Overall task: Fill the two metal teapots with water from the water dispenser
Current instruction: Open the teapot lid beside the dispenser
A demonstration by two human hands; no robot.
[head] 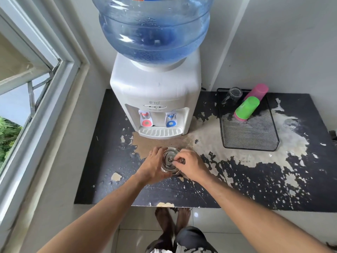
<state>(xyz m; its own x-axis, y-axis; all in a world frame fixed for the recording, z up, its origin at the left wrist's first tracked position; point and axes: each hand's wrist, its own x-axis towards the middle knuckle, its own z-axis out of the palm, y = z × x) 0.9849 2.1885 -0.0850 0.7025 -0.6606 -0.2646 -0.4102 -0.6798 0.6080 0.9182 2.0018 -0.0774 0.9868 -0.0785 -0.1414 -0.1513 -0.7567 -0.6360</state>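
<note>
Teapot [168, 161] sits on our counter [237, 189] at six o'clock of the water dispenser [155, 92]. Our left hand [153, 166] cups its side at nine o'clock; our right hand [191, 164] pinches the lid knob [170, 158].

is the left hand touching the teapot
Touching. The head view shows the left hand wrapped around the side of the metal teapot, with no gap between fingers and metal.

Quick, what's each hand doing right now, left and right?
Left hand: grips the side of the metal teapot, steadying it on the table.
Right hand: pinches the knob of the lid.
</note>
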